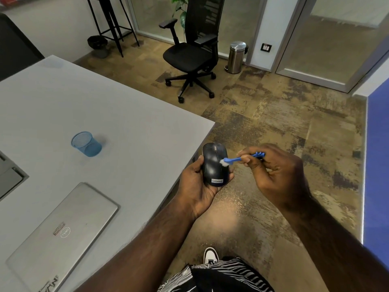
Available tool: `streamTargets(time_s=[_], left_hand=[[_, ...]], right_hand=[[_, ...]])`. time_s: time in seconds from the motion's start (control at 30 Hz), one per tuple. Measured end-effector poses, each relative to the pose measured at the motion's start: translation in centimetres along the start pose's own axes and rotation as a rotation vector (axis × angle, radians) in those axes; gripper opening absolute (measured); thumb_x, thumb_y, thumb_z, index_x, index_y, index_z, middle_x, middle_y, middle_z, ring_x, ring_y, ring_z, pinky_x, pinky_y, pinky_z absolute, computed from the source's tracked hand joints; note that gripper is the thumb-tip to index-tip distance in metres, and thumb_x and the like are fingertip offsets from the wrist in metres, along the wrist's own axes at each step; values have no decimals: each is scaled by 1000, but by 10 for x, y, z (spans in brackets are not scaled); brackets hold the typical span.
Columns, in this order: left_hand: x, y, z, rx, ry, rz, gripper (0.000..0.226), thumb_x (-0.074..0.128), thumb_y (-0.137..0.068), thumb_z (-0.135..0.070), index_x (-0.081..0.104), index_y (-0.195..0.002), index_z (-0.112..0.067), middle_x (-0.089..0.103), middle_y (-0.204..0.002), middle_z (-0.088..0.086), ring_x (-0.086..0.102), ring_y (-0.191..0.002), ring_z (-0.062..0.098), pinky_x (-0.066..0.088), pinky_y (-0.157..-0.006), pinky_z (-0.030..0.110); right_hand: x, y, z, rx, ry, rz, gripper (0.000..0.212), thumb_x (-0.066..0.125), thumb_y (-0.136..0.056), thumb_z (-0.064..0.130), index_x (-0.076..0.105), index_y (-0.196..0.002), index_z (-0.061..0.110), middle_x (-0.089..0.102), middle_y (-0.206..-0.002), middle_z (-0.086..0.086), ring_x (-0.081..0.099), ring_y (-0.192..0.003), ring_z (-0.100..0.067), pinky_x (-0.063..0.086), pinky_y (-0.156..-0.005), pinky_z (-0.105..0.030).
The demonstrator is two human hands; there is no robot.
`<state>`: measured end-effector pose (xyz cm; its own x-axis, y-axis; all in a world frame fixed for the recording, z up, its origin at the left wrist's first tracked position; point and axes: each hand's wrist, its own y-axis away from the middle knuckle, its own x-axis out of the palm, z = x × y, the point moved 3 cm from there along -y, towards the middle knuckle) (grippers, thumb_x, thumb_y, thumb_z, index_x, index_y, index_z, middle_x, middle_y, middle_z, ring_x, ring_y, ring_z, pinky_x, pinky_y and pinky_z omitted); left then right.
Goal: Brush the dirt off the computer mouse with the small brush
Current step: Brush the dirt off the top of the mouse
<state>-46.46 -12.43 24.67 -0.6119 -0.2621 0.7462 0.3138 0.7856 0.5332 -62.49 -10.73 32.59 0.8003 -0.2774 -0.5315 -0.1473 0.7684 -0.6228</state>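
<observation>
A black computer mouse with a Lenovo label rests in the palm of my left hand, held just off the right edge of the grey table. My right hand pinches a small blue brush by its handle. The white bristles touch the right side of the mouse's top shell. The underside of the mouse is hidden by my fingers.
A blue mesh cup and a shut silver laptop lie on the table to the left. A black office chair and a steel bin stand farther off on the patterned floor. A blue panel is at the right.
</observation>
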Motion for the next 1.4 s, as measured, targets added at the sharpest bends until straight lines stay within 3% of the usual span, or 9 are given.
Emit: streamTargets(time_s=[0.13,0.27,0.43,0.63,0.73,0.87,1.07,1.27,1.4], left_hand=[[4,2,5,-34,-79,31,50,34,-100,-35,55,-126,3,67,-107,27,66,-86,37,57,-81,45],[4,3,8,-30,-129,36,46,38,-99,-35,59,-122,0,67,-108,26,64,-88,36,55,-83,45],[3,4,11,-45,-144,50,41,40,-99,-32,61,-121,-5,65,-113,24,64,-90,38,55,-82,46],[4,5,16,-46,-178,42,40,40,-100,-31,58,-124,-6,66,-113,23,66,-89,38,54,-85,47],[3,6,17,-52,-188,49,41,42,-99,-31,58,-127,-6,65,-113,22,66,-90,38,54,-86,48],[1,5,17,-52,-185,40,42,40,-99,-32,55,-129,-6,63,-117,24,66,-92,38,53,-88,49],[-1,5,17,-54,-176,42,40,43,-98,-32,60,-124,-8,67,-111,21,66,-92,38,52,-91,50],[0,7,17,-63,-181,46,45,44,-97,-33,59,-126,-2,65,-115,24,65,-91,37,54,-85,47],[1,6,13,-56,-161,38,43,42,-97,-33,64,-117,-2,66,-111,24,64,-90,38,56,-82,45]], right_hand=[[-3,-5,-9,77,16,-83,13,66,-95,7,74,-102,0,74,-93,-5,71,-80,-14,57,-71,-21],[3,-6,-7,28,-13,-13,16,65,-95,14,74,-102,2,74,-92,-3,69,-79,-8,56,-70,-17],[1,-15,-20,132,-41,-81,16,66,-96,12,74,-107,2,76,-96,-5,76,-85,-17,63,-73,-35],[11,-24,-8,81,-7,13,12,67,-94,8,75,-102,4,77,-93,-5,74,-80,-16,58,-73,-21],[9,-29,-10,131,29,20,14,67,-95,9,76,-103,2,77,-91,-9,74,-78,-21,60,-69,-38],[11,-29,-10,132,-43,106,13,67,-95,14,75,-100,6,75,-85,-7,74,-75,-21,59,-64,-42],[9,-28,-16,138,-33,77,16,64,-95,21,75,-102,11,76,-87,-1,74,-75,-13,60,-65,-36],[-1,-29,-32,237,0,-2,13,64,-97,21,73,-104,16,77,-83,1,76,-74,-8,63,-62,-39],[-3,-25,-26,205,-152,45,15,61,-94,31,69,-107,29,74,-83,16,75,-75,-3,63,-64,-30]])
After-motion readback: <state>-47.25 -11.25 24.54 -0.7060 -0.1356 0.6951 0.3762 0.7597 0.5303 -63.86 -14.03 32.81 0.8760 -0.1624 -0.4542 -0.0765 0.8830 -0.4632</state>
